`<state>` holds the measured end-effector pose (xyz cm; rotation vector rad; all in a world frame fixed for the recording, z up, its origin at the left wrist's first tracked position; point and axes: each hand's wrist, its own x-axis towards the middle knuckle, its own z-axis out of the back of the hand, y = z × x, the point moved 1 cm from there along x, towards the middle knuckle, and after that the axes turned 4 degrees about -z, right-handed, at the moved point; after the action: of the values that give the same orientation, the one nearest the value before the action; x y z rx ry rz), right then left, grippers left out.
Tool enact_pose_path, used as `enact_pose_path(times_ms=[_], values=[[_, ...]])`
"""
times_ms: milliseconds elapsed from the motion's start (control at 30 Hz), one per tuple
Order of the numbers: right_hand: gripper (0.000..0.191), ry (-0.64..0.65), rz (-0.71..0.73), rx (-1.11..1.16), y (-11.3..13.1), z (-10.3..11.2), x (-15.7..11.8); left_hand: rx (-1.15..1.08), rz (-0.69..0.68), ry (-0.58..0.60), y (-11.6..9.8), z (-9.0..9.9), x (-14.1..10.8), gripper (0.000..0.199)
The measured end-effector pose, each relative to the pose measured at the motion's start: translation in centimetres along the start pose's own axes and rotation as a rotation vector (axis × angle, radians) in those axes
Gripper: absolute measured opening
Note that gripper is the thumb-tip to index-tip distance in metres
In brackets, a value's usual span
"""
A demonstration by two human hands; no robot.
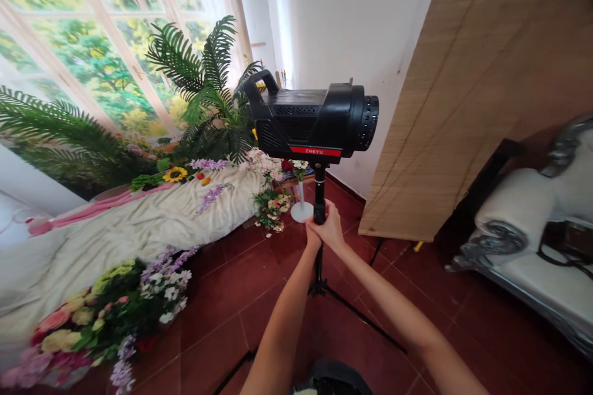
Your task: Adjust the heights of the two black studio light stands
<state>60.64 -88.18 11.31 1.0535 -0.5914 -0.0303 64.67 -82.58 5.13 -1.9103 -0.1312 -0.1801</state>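
Note:
A black studio light [306,120] with a red ZHEYU label sits on top of a black stand [319,188], its round front end pointing right. Both hands are at the stand's pole, just below the light. My left hand [313,233] is wrapped round the pole from the left, lower down. My right hand [332,227] grips the pole at its collar from the right, touching the left one. The fingers behind the pole are partly hidden. Below, the tripod legs [365,316] spread over the red tiled floor.
On the left, a cream cloth [152,216] is draped over a low surface with flowers [106,315] around it. Palm leaves [204,74] stand behind. A bamboo blind [426,111] hangs at right, beside a white sofa [519,203]. A white round base [302,212] stands behind the pole.

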Motion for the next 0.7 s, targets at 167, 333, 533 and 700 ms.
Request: enact_pose_path(times_ms=[167, 333, 533, 700], values=[[0.038, 0.264, 0.006, 0.147, -1.0, -0.2, 2.2, 0.132, -0.157, -0.104, -0.4, 0.1, -0.1, 0.027], [0.025, 0.348, 0.149, 0.244, -0.9, 0.2, 3.4, 0.296, -0.185, -0.061, -1.0, -0.1, 0.0, 0.018], [0.028, 0.259, 0.143, 0.188, 1.0, 0.6, 4.7, 0.379, -0.118, -0.040, -0.7, -0.1, 0.1, 0.011], [0.034, 0.153, 0.153, 0.126, 3.9, 1.5, 5.8, 0.404, -0.104, -0.056, -0.1, 0.0, 0.2, 0.009]])
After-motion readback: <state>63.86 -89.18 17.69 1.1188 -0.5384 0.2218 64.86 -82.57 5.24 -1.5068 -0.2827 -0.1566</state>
